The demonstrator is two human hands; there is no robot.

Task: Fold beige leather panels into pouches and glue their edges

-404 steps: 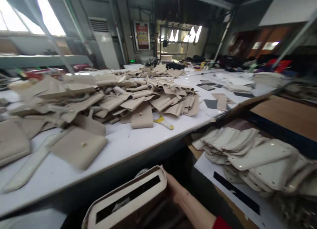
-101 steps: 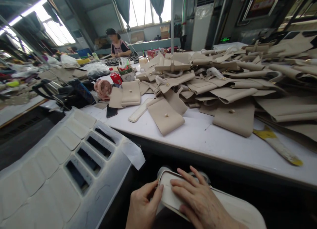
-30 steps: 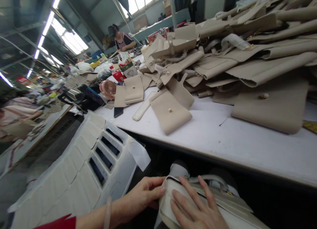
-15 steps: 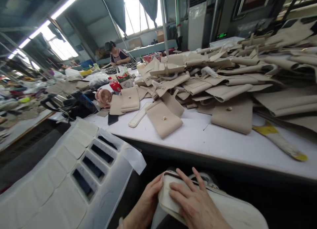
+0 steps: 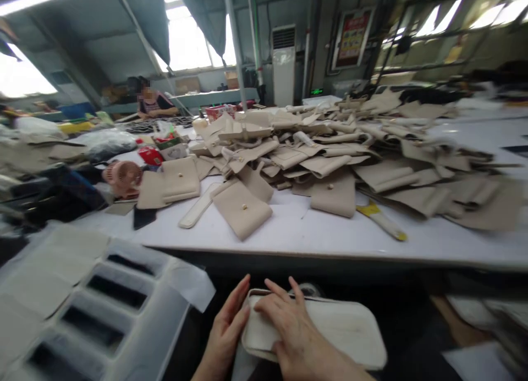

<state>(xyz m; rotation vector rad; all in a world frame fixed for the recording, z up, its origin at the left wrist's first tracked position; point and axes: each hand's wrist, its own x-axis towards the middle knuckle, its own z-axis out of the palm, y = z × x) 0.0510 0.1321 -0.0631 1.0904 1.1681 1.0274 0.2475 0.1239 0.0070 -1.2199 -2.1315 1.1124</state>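
Note:
A boxy cream-white bag (image 5: 342, 323) with rounded corners lies on its side over my lap, below the table edge. My left hand (image 5: 226, 320) stands at the bag's left end, its fingers straight and the thumb apart, beside the rim. Across the left part of the bag lies my right hand (image 5: 289, 320). Two of its fingers reach over the far edge, another bends onto the white face, and the thumb is near the close edge. A pale loop (image 5: 309, 288), perhaps a handle, shows behind the bag. The bag's underside is hidden.
The white table (image 5: 284, 235) carries a heap of beige leather pieces (image 5: 325, 155), a flap with a metal stud (image 5: 243, 208), a white strip (image 5: 198, 208), a yellow-ended strip (image 5: 383, 221) and a pink fan (image 5: 122, 177). A slotted plastic crate (image 5: 165, 315) stands left. A co-worker (image 5: 152, 103) sits far back.
My view has swung to the right. My left hand's fingers have straightened away from the bag's end. The right hand still lies across the bag.

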